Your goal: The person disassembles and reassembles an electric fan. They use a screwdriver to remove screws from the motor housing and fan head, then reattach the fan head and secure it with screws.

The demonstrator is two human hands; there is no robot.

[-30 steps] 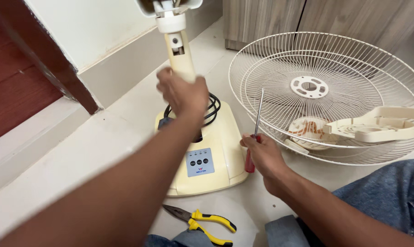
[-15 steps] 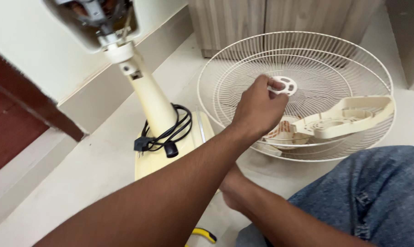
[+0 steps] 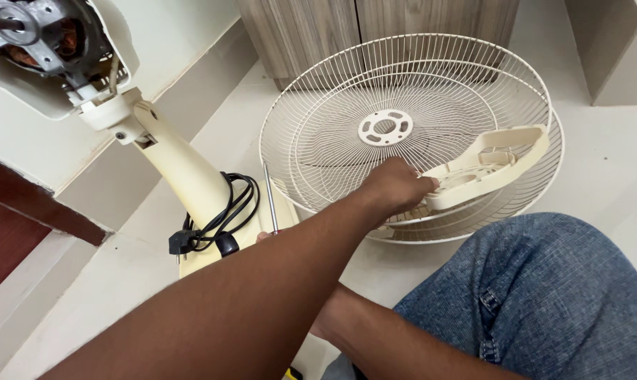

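Left hand [image 3: 396, 186] reaches across the body and closes its fingers on the near end of a cream plastic motor cover [image 3: 484, 169], which lies inside the white wire fan grilles [image 3: 410, 84] stacked on the floor [image 3: 614, 155]. Its forearm crosses the lower part of the head view and hides most of the right hand [image 3: 266, 237]; only a sliver of that hand shows, gripping the base of a thin metal screwdriver shaft [image 3: 269, 200] that stands almost upright just beside the grille rim.

Left of the shaft, the cream fan stand [image 3: 181, 169] leans, with a black power cord [image 3: 227, 211] coiled around its foot and the plug [image 3: 178, 243] hanging at the side. At the stand's top, the bare motor [image 3: 30, 35] sits exposed. A knee in blue jeans [image 3: 544, 295] fills the lower right, and wooden cabinet doors [image 3: 318, 28] rise behind the grilles.
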